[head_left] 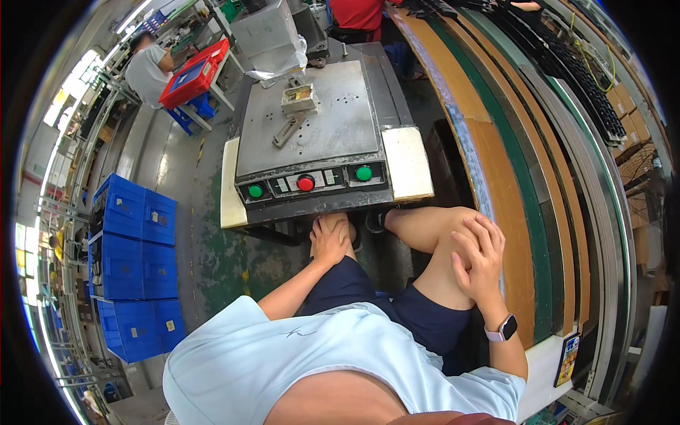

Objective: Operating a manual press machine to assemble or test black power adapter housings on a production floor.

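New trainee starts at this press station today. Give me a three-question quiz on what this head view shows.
1. True or false: the left hand and right hand both rest on the person's knees, holding nothing.
2. Which colour is the middle button on the control panel? A green, B red, C yellow.
3. Fill in: the stacked crates on the floor to the person's left are ____.

Key: 1 true. 2 B, flanked by the two green buttons. 3 blue.

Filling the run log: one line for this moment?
left hand: on left knee | right hand: on right knee | press table: untouched
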